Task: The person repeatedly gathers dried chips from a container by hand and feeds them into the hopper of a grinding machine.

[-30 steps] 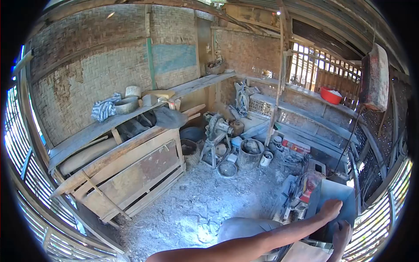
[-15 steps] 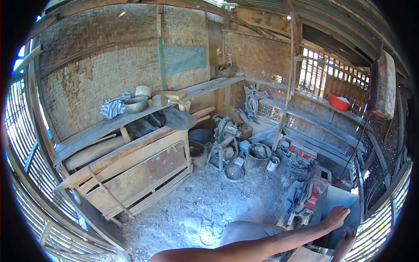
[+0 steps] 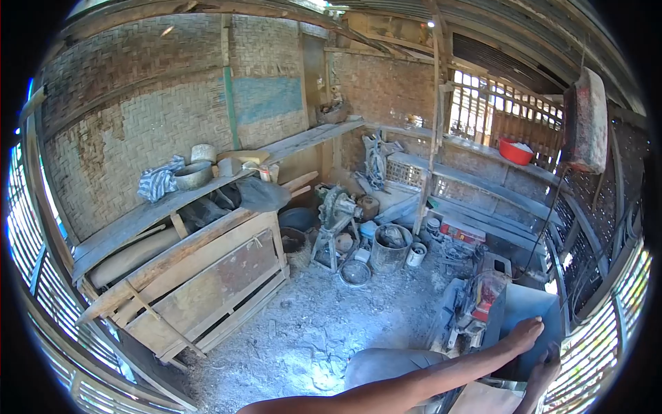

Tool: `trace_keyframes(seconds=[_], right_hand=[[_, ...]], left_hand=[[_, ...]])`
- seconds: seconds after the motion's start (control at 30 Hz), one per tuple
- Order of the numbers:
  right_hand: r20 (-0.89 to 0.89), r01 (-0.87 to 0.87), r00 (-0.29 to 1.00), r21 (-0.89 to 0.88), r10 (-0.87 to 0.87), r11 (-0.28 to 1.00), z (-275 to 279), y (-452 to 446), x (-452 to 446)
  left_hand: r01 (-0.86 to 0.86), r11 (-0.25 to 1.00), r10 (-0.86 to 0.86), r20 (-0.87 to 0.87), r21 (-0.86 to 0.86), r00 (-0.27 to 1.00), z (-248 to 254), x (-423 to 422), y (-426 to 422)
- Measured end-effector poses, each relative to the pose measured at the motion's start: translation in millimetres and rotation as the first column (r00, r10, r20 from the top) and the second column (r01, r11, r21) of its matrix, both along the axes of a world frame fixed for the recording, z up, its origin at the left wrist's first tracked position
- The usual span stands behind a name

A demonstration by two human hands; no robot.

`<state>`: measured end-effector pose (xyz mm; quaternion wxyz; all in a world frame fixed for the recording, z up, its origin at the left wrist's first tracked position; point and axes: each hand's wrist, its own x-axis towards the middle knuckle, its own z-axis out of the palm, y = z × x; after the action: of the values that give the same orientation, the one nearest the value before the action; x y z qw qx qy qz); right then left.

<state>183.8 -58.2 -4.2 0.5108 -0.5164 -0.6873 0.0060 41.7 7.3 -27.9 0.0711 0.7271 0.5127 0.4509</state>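
My left hand (image 3: 527, 334) is over a grey sheet-metal hopper (image 3: 529, 305) at the lower right, its fingers curled together. Whatever it may be holding is hidden beneath it. My right hand (image 3: 545, 370) is just below it, by the hopper's near right side. Its fingers are in shadow, so their grip cannot be made out. Beside the hopper, on its left, stands a dusty red and grey engine-like machine (image 3: 485, 295). A tan flat surface (image 3: 488, 399) lies under my right forearm, close to my body.
A dusty metal drum (image 3: 390, 254), a round pan (image 3: 355, 273) and a grinder-like machine (image 3: 338, 210) stand on the powdery floor. A wooden bin (image 3: 221, 283) is at the left. A red basin (image 3: 515, 153) sits on the back ledge; a weathered container (image 3: 586, 124) hangs upper right.
The view has turned slightly right, shifting the room leftward in the picture. Both hands stay at the hopper; my left hand appears slightly further inside its opening.
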Motion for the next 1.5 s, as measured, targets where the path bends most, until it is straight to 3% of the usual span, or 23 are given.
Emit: trace_keyframes(seconds=[0.03, 0.13, 0.17, 0.27, 0.3, 0.33, 0.43, 0.47, 0.53, 0.6, 0.67, 0.73, 0.87, 0.97, 1.1, 1.2, 1.27, 1.3, 1.37, 1.43, 1.47, 1.5], right_hand=[[-0.031, -0.085, 0.996, -0.203, 0.080, 0.976, 0, 3, 7], [-0.251, -0.239, 0.946, -0.119, 0.204, 0.964, -4, 4, 10], [-0.180, -0.211, 0.965, -0.109, 0.190, 0.971, 4, -6, 14], [-0.073, -0.029, 0.997, 0.052, 0.032, 0.998, 19, -47, 32], [-0.092, -0.006, 0.996, 0.082, 0.013, 0.997, 12, -58, 47], [-0.063, 0.070, 0.996, 0.075, -0.065, 0.995, 5, -73, 67], [-0.051, 0.298, 0.953, -0.005, -0.298, 0.954, -37, -125, 136], [-0.015, 0.377, 0.926, -0.038, -0.378, 0.925, -49, -153, 158], [-0.057, 0.496, 0.860, -0.136, -0.507, 0.858, -83, -213, 202], [0.083, 0.655, 0.755, -0.143, -0.650, 0.742, -83, -285, 220], [0.138, 0.779, 0.626, -0.142, -0.767, 0.611, -93, -347, 235], [0.160, 0.851, 0.495, -0.288, -0.854, 0.439, -95, -404, 242], [0.278, 0.928, 0.311, -0.295, -0.909, 0.228, -119, -490, 246], [0.298, 0.913, 0.330, -0.342, -0.895, 0.223, -128, -510, 235], [0.257, 0.870, 0.378, -0.428, -0.889, 0.246, -166, -494, 249], [0.206, 0.831, 0.370, -0.509, -0.906, 0.224, -175, -468, 273], [0.206, 0.786, 0.335, -0.599, -0.919, 0.152, -158, -451, 281], [0.152, 0.764, 0.345, -0.618, -0.926, 0.183, -163, -446, 288], [0.223, 0.850, 0.361, -0.478, -0.906, 0.221, -169, -434, 291], [0.224, 0.913, 0.342, -0.309, -0.913, 0.266, -175, -421, 301], [0.156, 0.866, 0.402, -0.385, -0.902, 0.320, -180, -416, 301], [0.083, 0.812, 0.453, -0.449, -0.888, 0.372, -179, -407, 303]], left_hand=[[-0.005, 0.999, 0.003, 0.051, 0.042, 0.999, 2, 0, -3], [0.072, 0.990, -0.083, 0.091, 0.120, 0.992, 13, -2, -9], [0.097, 0.994, -0.100, 0.079, 0.044, 0.992, 19, -3, -14], [0.114, 0.972, -0.117, 0.004, 0.208, 0.993, 9, 0, -10], [0.077, 0.987, -0.084, 0.041, 0.142, 0.996, 17, 3, -22], [0.109, 0.991, -0.112, 0.046, 0.074, 0.993, 28, 4, -31], [0.129, 0.979, -0.127, -0.027, 0.157, 0.992, 52, 24, -77], [0.180, 0.959, -0.180, -0.020, 0.220, 0.983, 57, 39, -98], [0.299, 0.878, -0.387, 0.184, 0.374, 0.904, 54, 76, -145], [0.476, 0.780, -0.578, 0.176, 0.406, 0.797, 44, 113, -186], [0.597, 0.732, -0.670, 0.191, 0.328, 0.717, 13, 157, -215], [0.646, 0.756, -0.652, 0.204, 0.105, 0.730, -43, 205, -226], [0.677, 0.720, -0.676, 0.065, -0.151, 0.734, -117, 271, -256], [0.704, 0.681, -0.722, -0.024, -0.201, 0.692, -152, 309, -277], [0.589, 0.727, -0.657, -0.111, -0.353, 0.745, -173, 356, -294], [0.543, 0.694, -0.603, 0.031, -0.472, 0.798, -199, 386, -286], [0.586, 0.696, -0.612, 0.084, -0.415, 0.786, -186, 389, -294], [0.626, 0.663, -0.633, 0.140, -0.410, 0.762, -177, 389, -297], [0.662, 0.665, -0.623, 0.232, -0.346, 0.747, -169, 387, -307], [0.761, 0.576, -0.671, 0.359, -0.298, 0.648, -168, 391, -310], [0.803, 0.528, -0.687, 0.417, -0.276, 0.595, -170, 389, -314], [0.758, 0.565, -0.630, 0.424, -0.325, 0.651, -173, 393, -316]])
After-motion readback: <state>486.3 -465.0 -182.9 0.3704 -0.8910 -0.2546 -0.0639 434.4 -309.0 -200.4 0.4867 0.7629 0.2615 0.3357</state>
